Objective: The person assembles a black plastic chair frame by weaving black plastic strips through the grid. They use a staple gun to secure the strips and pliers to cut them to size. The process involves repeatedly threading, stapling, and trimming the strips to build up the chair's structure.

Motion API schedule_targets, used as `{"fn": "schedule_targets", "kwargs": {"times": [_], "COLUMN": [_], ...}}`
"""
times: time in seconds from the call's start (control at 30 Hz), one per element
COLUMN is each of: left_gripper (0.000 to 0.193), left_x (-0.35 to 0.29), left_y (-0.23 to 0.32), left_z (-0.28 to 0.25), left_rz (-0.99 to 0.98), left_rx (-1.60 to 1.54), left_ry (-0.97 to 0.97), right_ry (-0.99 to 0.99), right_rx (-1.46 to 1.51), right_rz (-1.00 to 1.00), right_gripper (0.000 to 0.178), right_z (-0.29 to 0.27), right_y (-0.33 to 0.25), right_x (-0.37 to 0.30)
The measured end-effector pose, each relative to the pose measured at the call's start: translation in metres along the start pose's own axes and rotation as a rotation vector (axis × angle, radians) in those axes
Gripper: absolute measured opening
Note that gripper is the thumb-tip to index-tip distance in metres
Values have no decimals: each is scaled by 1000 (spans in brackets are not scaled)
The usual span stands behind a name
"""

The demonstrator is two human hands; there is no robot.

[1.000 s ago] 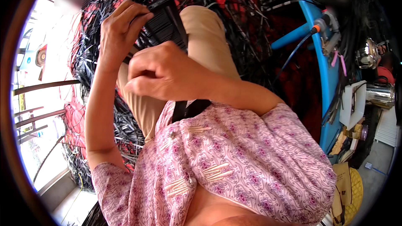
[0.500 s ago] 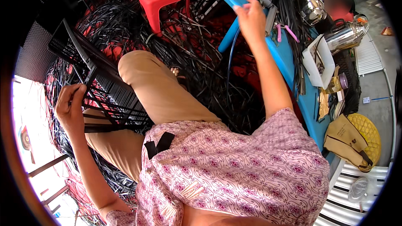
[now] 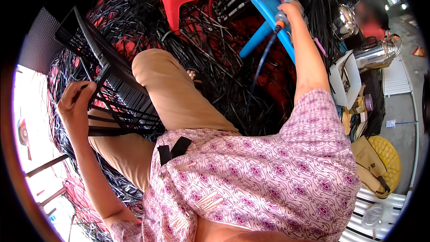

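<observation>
Weaving looks partly done: on a dark frame [image 3: 130, 85] at ten o'clock, close rows fill one part, while loose strands [image 3: 107, 131] beside them appear left to work in. At nine o'clock, the left hand [image 3: 75, 101] pinches what seems a black strip [image 3: 84, 87] by the frame. At one o'clock, the right hand [image 3: 292, 10] has its grip wrapped around a grey corded tool [image 3: 281, 17] at one end of a blue table [image 3: 265, 5]. Between two and three o'clock, a white tray [image 3: 354, 90] holds thin dark items, too unclear to name; a silver jug [image 3: 374, 54] beyond hides its contents.
</observation>
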State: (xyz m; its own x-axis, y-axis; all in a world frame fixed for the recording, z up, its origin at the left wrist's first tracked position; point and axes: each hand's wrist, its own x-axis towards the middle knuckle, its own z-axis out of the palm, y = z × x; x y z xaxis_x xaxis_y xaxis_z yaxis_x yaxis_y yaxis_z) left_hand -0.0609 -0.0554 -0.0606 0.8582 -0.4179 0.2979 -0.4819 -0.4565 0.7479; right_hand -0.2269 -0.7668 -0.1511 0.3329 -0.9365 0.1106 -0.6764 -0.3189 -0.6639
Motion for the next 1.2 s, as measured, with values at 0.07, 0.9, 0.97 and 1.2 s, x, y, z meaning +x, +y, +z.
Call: {"fn": "schedule_targets", "kwargs": {"times": [0.07,0.9,0.97,1.2], "left_gripper": [5,30,24,22], "left_x": [1,12,13,8], "left_y": [2,-32,-26,-13], "left_z": [0,-20,-19,-22], "left_rz": [-2,-68,-172,-221], "left_rx": [-34,-40,-140,-163], "left_ry": [-4,-93,-133,-94], "right_ry": [1,-376,-386,-605], "right_rx": [171,347,267,500], "right_rz": [-23,-926,-1100,-1448], "right_gripper": [27,19,37,74], "right_z": [-16,9,50,61], "right_y": [-1,-123,-102,-173], "right_x": [-14,-414,-409,-455]}}
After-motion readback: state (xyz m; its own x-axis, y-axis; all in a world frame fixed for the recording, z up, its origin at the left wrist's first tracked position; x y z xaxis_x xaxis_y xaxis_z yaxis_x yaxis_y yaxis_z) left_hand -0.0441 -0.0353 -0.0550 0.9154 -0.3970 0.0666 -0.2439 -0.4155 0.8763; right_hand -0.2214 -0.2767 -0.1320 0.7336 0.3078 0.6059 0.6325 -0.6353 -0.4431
